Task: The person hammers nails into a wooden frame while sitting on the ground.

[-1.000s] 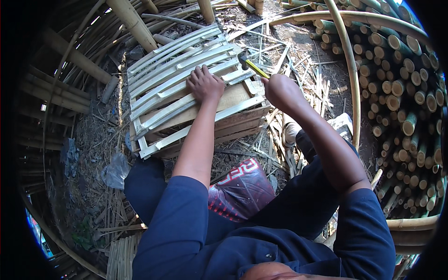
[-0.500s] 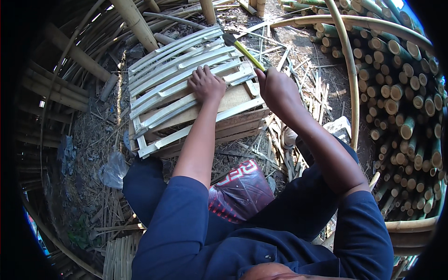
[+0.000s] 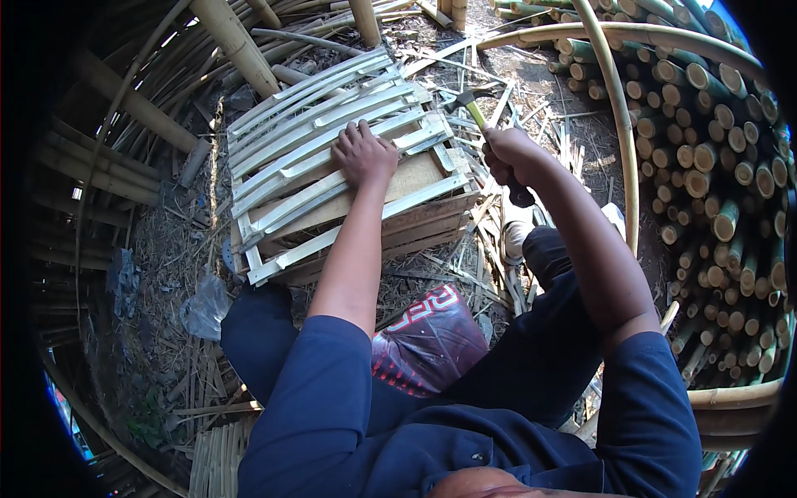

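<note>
A slatted crate (image 3: 440, 207) of pale split-bamboo strips and wooden boards stands on the ground before me. My left hand (image 3: 365, 154) rests on its top, fingers bent over a bamboo slat (image 3: 303, 168); the fingertips' undersides are hidden. To the right of the crate, my right hand (image 3: 510, 158) is closed round the handle of a claw hammer (image 3: 475, 108). The hammer has a yellow-green shaft and a dark metal head. Its head hangs beyond the crate's far right corner, and the dark grip end sticks out below my fist.
Stacked cut bamboo poles (image 3: 714, 158) fill the right side, behind a bent bamboo pole (image 3: 618, 100). Thick bamboo posts (image 3: 237, 46) stand far left. Bamboo scraps (image 3: 498, 257) litter the ground. A clear plastic bag (image 3: 203, 307) lies by my left knee, and a printed dark sack (image 3: 436, 340) between my legs.
My right hand has moved slightly right and nearer me with the hammer. The hammer head has swung right, away from the crate's slats. My left hand stays almost in place.
</note>
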`<state>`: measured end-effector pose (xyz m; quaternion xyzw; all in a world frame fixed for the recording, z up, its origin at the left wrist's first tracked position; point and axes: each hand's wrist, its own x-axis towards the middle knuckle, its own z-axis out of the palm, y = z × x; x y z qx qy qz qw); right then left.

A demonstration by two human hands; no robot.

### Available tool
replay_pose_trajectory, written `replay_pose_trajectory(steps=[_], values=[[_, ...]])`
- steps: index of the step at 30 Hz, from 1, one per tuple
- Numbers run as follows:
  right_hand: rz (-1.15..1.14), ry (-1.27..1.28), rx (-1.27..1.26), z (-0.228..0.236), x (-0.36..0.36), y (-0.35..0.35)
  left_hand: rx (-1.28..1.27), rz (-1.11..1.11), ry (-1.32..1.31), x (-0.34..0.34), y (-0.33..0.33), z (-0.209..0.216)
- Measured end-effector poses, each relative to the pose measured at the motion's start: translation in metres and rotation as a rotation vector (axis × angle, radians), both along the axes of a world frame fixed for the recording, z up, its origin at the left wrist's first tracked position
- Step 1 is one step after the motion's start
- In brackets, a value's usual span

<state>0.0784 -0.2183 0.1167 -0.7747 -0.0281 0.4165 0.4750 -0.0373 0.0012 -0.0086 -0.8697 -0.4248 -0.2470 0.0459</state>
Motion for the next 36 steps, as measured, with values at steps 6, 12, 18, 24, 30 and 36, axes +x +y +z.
replay_pose_trajectory(steps=[6, 12, 18, 24, 30, 36], values=[[-0.012, 0.059, -0.027, -0.031, -0.012, 0.0, 0.028, -0.002, 0.004, 0.0, 0.0, 0.0], [-0.074, 0.137, 0.026, -0.032, -0.012, -0.001, 0.013, -0.005, 0.01, -0.001, 0.0, 0.0], [-0.098, 0.42, 0.163, -0.031, -0.002, -0.004, 0.017, -0.01, 0.006, 0.0, 0.001, -0.001], [-0.063, 0.422, 0.159, -0.029, -0.014, 0.0, 0.011, -0.014, 0.005, -0.001, 0.001, -0.001], [-0.147, 0.372, 0.21, -0.03, -0.015, 0.004, 0.007, -0.013, 0.0, -0.001, 0.002, 0.0], [-0.008, -0.04, 0.006, -0.024, -0.022, 0.006, -0.001, -0.021, -0.004, -0.002, 0.001, -0.001]])
